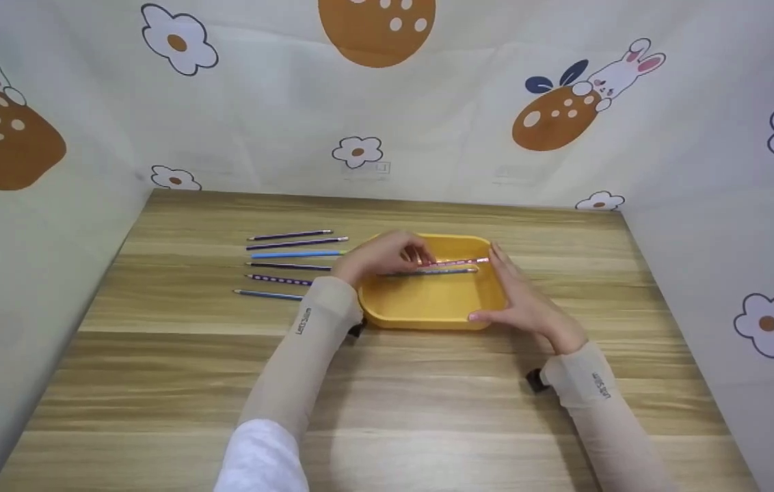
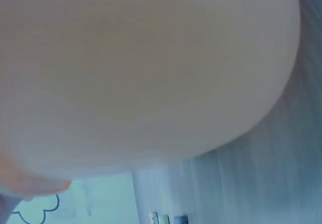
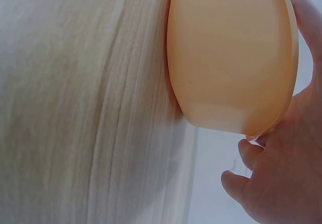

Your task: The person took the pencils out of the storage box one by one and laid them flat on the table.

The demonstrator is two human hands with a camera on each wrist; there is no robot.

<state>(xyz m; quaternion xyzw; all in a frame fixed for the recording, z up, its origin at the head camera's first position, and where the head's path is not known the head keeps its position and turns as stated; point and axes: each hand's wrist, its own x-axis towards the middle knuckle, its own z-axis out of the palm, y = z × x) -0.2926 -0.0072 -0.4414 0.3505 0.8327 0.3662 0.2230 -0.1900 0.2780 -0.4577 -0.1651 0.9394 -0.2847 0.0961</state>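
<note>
A yellow plastic bin stands on the wooden table; its blurred outer wall fills most of the left wrist view. My left hand reaches over the bin's left side, curled fingertips pinching a red patterned pencil inside. Just in front of it in the bin lies a blue patterned pencil, partly hidden by that hand. At the bin's right end, my right hand grips the rim, thumb at the front corner and fingers at the back corner. The right wrist view shows fingertips at the rim.
Left of the bin, several pencils lie in a row, among them a light blue pencil and a purple dotted pencil; my left arm covers some of their ends. A printed curtain borders the table at the back and sides.
</note>
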